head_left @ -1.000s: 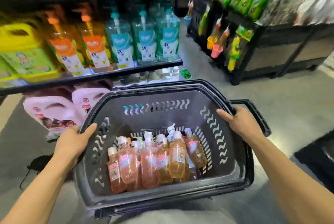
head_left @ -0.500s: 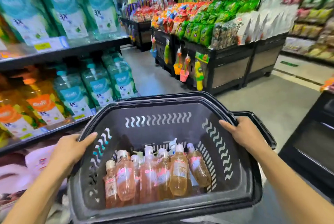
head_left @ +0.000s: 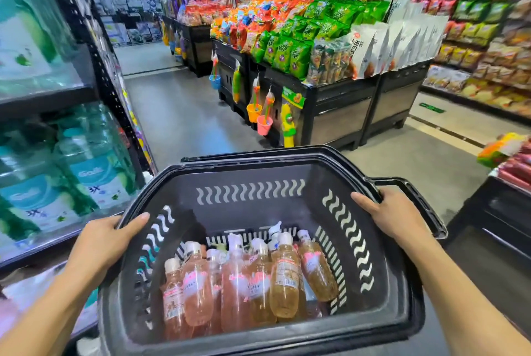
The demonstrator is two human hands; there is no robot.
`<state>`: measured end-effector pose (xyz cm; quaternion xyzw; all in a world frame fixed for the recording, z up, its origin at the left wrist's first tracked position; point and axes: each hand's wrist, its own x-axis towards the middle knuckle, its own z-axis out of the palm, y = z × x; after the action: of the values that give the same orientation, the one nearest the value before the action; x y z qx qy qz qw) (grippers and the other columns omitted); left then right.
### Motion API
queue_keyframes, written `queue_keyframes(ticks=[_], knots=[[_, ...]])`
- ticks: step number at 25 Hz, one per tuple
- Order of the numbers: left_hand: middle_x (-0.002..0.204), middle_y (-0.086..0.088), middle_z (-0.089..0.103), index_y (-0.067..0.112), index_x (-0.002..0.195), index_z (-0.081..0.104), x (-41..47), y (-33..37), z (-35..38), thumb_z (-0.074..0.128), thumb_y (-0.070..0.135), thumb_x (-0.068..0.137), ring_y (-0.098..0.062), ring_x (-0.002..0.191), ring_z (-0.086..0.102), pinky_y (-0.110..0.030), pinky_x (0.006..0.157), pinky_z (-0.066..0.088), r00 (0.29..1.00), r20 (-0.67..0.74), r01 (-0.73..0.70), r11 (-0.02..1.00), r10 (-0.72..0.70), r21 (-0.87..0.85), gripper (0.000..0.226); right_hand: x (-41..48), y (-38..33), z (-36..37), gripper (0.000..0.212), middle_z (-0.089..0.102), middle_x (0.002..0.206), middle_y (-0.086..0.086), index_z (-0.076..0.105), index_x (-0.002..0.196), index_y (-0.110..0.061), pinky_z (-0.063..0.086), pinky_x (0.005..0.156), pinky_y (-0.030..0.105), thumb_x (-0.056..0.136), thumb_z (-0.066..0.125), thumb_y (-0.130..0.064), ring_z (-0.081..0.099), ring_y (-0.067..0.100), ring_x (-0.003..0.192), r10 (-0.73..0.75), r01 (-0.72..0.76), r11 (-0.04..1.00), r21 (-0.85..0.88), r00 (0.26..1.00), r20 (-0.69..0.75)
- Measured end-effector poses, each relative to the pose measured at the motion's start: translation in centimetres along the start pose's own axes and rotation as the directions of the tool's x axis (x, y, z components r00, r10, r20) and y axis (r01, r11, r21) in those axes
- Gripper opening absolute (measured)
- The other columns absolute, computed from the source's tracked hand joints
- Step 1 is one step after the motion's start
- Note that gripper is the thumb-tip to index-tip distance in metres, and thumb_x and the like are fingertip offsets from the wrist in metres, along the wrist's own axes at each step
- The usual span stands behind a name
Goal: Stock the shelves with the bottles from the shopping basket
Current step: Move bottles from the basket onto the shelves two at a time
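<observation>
A dark grey shopping basket (head_left: pixel 253 171) fills the lower middle of the view, held up in front of me. My left hand (head_left: pixel 103 243) grips its left rim and my right hand (head_left: pixel 393 217) grips its right rim beside the folded handle. Several clear bottles (head_left: pixel 247 283) of pink and amber liquid with white caps lie packed together on the basket floor. The shelves (head_left: pixel 43 100) stand close on my left, filled with teal-labelled pump bottles (head_left: pixel 94 166).
A black display stand (head_left: pixel 339 114) heaped with snack bags sits ahead on the right, with small toy buckets hanging on its side. Another dark stand (head_left: pixel 494 212) is close at my right. Grey floor (head_left: pixel 178 114) runs forward along the aisle.
The view has lifted and swung right: the shelves slid to the left edge and the aisle and snack stands came into sight. Both hands keep the same grip on the basket.
</observation>
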<state>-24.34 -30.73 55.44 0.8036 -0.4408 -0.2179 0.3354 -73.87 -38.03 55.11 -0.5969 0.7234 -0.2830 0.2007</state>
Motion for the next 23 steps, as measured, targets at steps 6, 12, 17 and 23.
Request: queue_keyframes(ticks=[6, 12, 17, 23], knots=[[0.072, -0.009, 0.071, 0.015, 0.08, 0.077, 11.5, 6.8, 6.3, 0.07, 0.052, 0.086, -0.025, 0.069, 0.064, -0.035, 0.06, 0.046, 0.998, 0.048, -0.047, 0.999, 0.047, -0.001, 0.038, 11.2, 0.6, 0.6, 0.055, 0.068, 0.064, 0.005, 0.064, 0.074, -0.016, 0.041, 0.053, 0.034, 0.085, 0.065, -0.069, 0.066, 0.029, 0.062, 0.075, -0.076, 0.997, -0.032, 0.996, -0.052], [0.069, -0.006, 0.073, 0.017, 0.073, 0.076, 24.2, 12.0, 11.6, 0.07, 0.062, 0.082, -0.026, 0.072, 0.069, -0.041, 0.067, 0.054, 0.999, 0.026, -0.022, 1.0, 0.022, -0.004, 0.046, 26.0, -1.4, 3.1, 0.053, 0.07, 0.065, 0.003, 0.065, 0.072, -0.017, 0.05, 0.059, 0.038, 0.086, 0.066, -0.067, 0.067, 0.025, 0.062, 0.074, -0.075, 0.997, -0.025, 0.996, -0.04], [0.069, -0.011, 0.068, 0.014, 0.07, 0.072, 32.9, 16.6, 15.5, 0.07, 0.052, 0.087, -0.028, 0.072, 0.062, -0.035, 0.057, 0.041, 0.999, -0.039, 0.011, 1.0, -0.01, 0.009, 0.041, 39.8, -3.7, 6.4, 0.048, 0.066, 0.065, 0.002, 0.057, 0.067, -0.022, 0.039, 0.052, 0.034, 0.088, 0.066, -0.064, 0.064, 0.027, 0.063, 0.006, -0.006, 0.999, -0.036, 1.0, 0.003], [0.067, -0.006, 0.067, 0.012, 0.076, 0.073, 44.9, 19.8, 17.9, 0.07, 0.045, 0.089, -0.021, 0.065, 0.06, -0.033, 0.056, 0.041, 0.989, -0.082, 0.116, 0.991, -0.121, -0.062, 0.036, 57.3, -9.0, 12.6, 0.056, 0.07, 0.087, 0.011, 0.064, 0.087, -0.016, 0.054, 0.078, 0.046, 0.086, 0.06, -0.072, 0.066, 0.038, 0.088, -0.066, 0.074, 0.989, -0.126, 0.995, 0.071]])
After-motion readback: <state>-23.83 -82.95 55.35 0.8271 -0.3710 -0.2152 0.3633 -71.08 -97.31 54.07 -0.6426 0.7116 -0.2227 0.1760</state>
